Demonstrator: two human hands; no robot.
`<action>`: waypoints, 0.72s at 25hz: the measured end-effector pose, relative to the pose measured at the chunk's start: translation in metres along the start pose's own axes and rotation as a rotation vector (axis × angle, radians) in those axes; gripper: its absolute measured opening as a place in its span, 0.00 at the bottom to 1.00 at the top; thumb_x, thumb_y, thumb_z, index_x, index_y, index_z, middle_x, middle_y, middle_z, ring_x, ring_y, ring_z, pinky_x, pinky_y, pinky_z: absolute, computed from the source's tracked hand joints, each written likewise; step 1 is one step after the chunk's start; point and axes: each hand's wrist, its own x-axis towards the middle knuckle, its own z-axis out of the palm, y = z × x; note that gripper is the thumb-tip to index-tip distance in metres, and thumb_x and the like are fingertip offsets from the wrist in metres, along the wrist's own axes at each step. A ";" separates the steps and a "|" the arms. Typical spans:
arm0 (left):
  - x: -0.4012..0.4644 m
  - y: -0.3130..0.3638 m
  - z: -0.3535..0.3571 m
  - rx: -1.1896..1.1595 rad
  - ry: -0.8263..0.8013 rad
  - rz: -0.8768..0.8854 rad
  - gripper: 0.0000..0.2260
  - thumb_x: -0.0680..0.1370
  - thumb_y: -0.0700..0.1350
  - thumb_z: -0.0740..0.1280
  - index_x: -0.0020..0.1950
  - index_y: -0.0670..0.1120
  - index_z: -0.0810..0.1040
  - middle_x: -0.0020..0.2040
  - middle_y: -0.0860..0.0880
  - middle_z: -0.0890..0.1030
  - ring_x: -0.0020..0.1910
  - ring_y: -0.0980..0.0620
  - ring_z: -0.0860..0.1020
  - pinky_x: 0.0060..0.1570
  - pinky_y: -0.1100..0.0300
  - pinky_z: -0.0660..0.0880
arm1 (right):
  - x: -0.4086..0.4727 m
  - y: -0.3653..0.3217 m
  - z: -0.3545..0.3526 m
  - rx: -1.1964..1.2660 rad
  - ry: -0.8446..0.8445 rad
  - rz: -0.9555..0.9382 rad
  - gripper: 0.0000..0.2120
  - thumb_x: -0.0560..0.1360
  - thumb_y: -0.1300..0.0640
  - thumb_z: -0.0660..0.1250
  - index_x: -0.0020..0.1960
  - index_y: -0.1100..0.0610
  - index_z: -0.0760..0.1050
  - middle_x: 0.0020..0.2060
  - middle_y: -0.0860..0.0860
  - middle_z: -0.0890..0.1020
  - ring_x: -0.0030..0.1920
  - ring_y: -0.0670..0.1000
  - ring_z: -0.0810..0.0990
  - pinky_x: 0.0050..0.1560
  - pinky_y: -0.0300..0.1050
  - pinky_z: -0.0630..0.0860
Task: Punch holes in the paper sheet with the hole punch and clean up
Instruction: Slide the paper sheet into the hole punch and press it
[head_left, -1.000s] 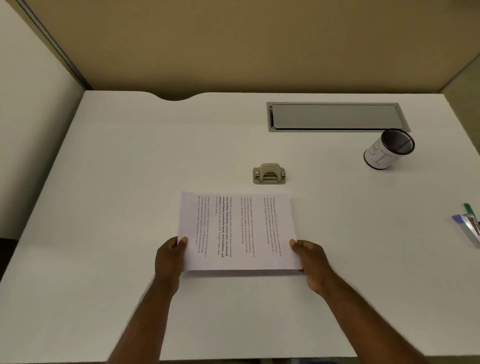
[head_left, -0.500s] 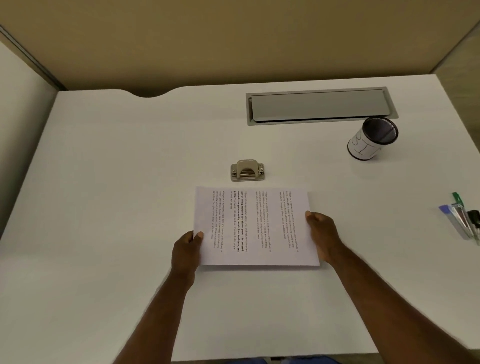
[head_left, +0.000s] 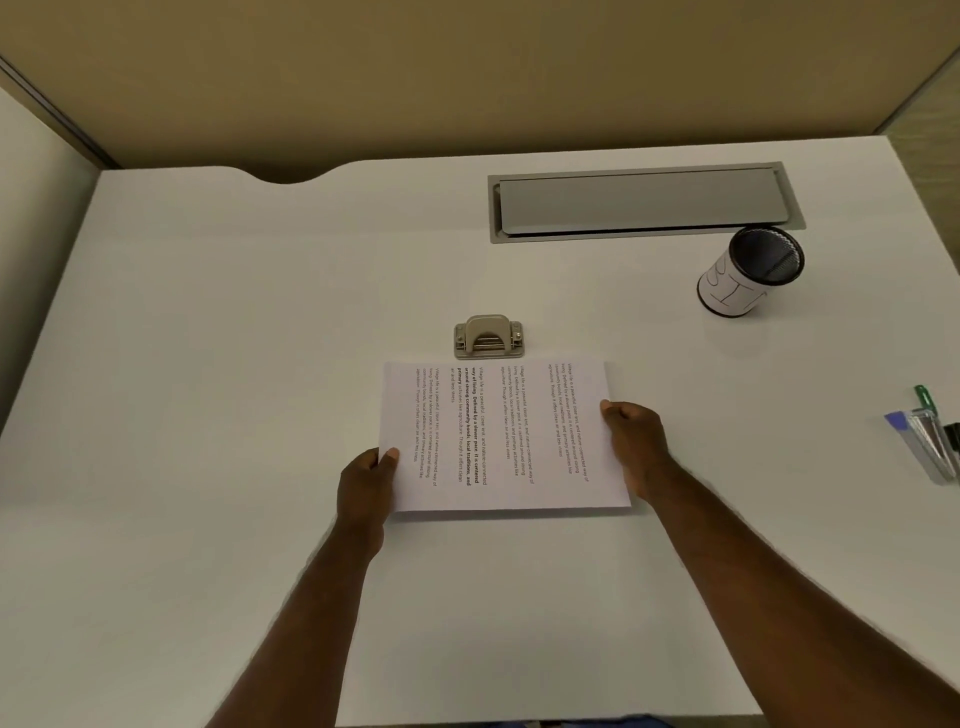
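A white paper sheet (head_left: 498, 436) with printed text lies sideways over the middle of the white desk (head_left: 208, 364). My left hand (head_left: 366, 483) pinches its left edge near the lower corner. My right hand (head_left: 636, 447) grips the right edge about halfway up. A small metal hole punch (head_left: 488, 338) sits on the desk just beyond the sheet's far edge, its slot side facing the paper; the sheet's edge lies right below it, apart from the slot.
A mesh pen cup (head_left: 748, 273) with a white label stands at the right. A grey cable flap (head_left: 644, 202) is set in the desk at the back right. Pens and a metal clip (head_left: 924, 436) lie at the right edge. Partition walls (head_left: 467, 78) enclose the desk.
Both hands have carried the sheet forward toward the hole punch, so its far edge now lies just below the punch. The camera has shifted, moving everything in the frame.
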 end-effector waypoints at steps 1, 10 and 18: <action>0.002 0.000 -0.001 0.001 0.000 -0.003 0.09 0.80 0.45 0.61 0.48 0.42 0.78 0.51 0.41 0.82 0.52 0.39 0.79 0.54 0.44 0.76 | 0.001 0.000 0.001 0.004 0.003 -0.001 0.14 0.78 0.56 0.62 0.35 0.61 0.71 0.35 0.57 0.74 0.37 0.53 0.70 0.37 0.43 0.67; 0.018 0.005 -0.002 -0.013 -0.002 -0.031 0.09 0.80 0.45 0.61 0.47 0.43 0.78 0.50 0.42 0.82 0.49 0.42 0.78 0.50 0.49 0.76 | 0.010 -0.007 0.010 -0.019 0.032 -0.002 0.17 0.77 0.56 0.62 0.40 0.70 0.75 0.36 0.56 0.75 0.38 0.52 0.71 0.40 0.44 0.68; 0.018 -0.001 -0.002 0.016 -0.011 -0.037 0.10 0.80 0.45 0.61 0.47 0.41 0.79 0.49 0.42 0.82 0.47 0.42 0.77 0.47 0.50 0.74 | 0.012 -0.002 0.010 -0.048 0.060 0.009 0.17 0.78 0.55 0.62 0.45 0.70 0.78 0.37 0.56 0.77 0.38 0.53 0.72 0.39 0.42 0.69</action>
